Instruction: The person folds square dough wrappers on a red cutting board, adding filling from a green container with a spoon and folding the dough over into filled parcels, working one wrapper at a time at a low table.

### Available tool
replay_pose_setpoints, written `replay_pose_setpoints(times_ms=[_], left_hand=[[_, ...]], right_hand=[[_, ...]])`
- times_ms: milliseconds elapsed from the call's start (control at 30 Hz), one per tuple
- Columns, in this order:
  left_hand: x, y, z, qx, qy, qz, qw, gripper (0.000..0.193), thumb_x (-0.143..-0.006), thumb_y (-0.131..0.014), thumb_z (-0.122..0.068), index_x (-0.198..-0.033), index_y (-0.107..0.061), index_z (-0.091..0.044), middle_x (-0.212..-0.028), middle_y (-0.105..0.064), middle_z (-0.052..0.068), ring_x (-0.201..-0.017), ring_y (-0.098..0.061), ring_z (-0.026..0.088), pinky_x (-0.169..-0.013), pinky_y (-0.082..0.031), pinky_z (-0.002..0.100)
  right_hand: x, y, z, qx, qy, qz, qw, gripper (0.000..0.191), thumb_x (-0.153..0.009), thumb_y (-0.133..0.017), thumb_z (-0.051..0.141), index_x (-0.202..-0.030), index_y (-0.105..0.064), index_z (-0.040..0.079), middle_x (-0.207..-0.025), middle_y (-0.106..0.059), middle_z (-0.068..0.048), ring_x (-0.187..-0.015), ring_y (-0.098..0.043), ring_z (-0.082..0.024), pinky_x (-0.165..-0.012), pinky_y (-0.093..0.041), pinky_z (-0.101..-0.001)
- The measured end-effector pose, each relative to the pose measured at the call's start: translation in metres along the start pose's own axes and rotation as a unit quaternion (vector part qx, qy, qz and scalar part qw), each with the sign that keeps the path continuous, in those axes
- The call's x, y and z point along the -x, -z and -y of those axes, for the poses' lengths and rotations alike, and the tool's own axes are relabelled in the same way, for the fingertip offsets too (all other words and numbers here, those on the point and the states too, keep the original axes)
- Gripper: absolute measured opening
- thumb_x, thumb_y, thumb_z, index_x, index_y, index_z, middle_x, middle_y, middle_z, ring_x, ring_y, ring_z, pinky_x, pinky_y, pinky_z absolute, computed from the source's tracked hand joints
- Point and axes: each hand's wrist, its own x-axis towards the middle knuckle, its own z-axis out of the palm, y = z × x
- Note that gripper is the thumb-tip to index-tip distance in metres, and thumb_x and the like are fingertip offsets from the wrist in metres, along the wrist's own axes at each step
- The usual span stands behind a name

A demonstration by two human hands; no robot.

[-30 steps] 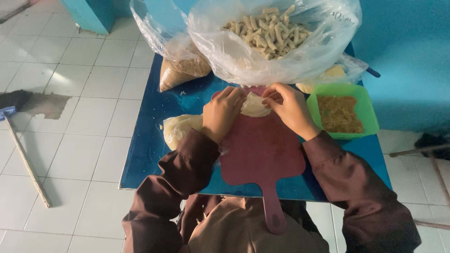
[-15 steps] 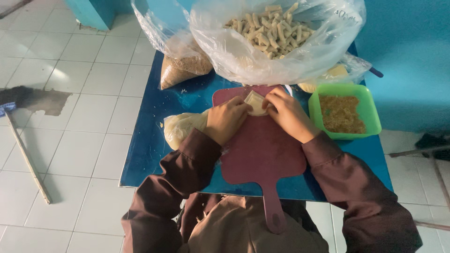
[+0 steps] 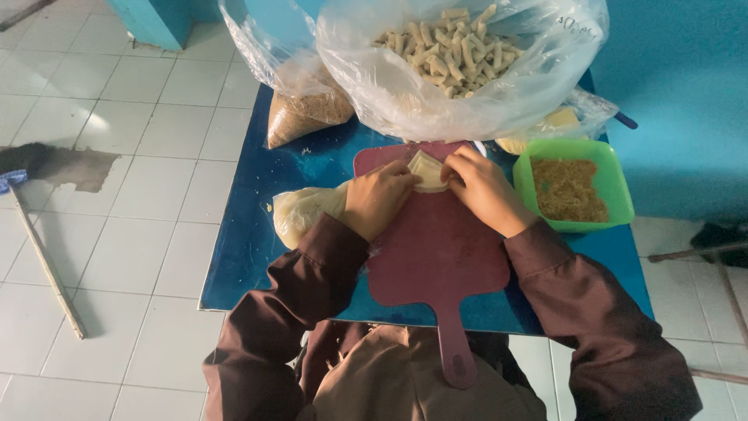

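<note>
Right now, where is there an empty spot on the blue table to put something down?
The blue table is bare along its left edge, below the small bag of brown crumbs and left of the pale dough bag. The red board is bare near its handle. The far side is crowded: the big bag of rolls, the green tub and both hands folding a pale wrapper.

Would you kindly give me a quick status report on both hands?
Left hand and right hand both pinching pale wrapper. Wrapper on maroon cutting board. Nothing in the way.
</note>
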Motion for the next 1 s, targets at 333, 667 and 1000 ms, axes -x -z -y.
replay_pose_setpoints(times_ms=[333,667,1000], left_hand=[[-0.006,-0.002,0.010,0.015,0.060,-0.051,0.997,0.030,-0.095,-0.074,-0.037,-0.102,-0.073,-0.008,-0.094,-0.069,0.006,-0.081,-0.069,0.025,-0.068,-0.056,0.035],[-0.011,-0.011,0.017,0.519,0.132,0.014,0.844,0.034,-0.108,-0.059,-0.029,-0.130,-0.062,-0.004,-0.111,-0.068,0.004,-0.104,-0.062,0.008,-0.088,-0.053,0.026],[-0.009,0.001,0.003,0.642,0.252,0.162,0.706,0.040,-0.102,-0.058,-0.024,-0.136,-0.053,-0.003,-0.124,-0.063,0.005,-0.113,-0.066,0.013,-0.097,-0.058,0.033]], right_hand=[[0.001,0.004,0.005,0.039,0.026,0.020,0.999,0.019,-0.079,-0.069,-0.002,-0.096,-0.067,0.005,-0.101,-0.063,-0.012,-0.094,-0.067,-0.033,-0.079,-0.053,-0.0402],[0.001,-0.010,0.025,-0.390,-0.098,0.051,0.914,0.032,-0.101,-0.066,0.016,-0.130,-0.057,0.005,-0.124,-0.066,-0.003,-0.114,-0.064,-0.010,-0.095,-0.053,-0.0277],[-0.003,0.027,0.060,0.065,0.106,-0.169,0.978,0.031,-0.090,-0.075,0.000,-0.117,-0.060,0.007,-0.115,-0.063,-0.012,-0.108,-0.063,-0.032,-0.093,-0.051,-0.0367]])
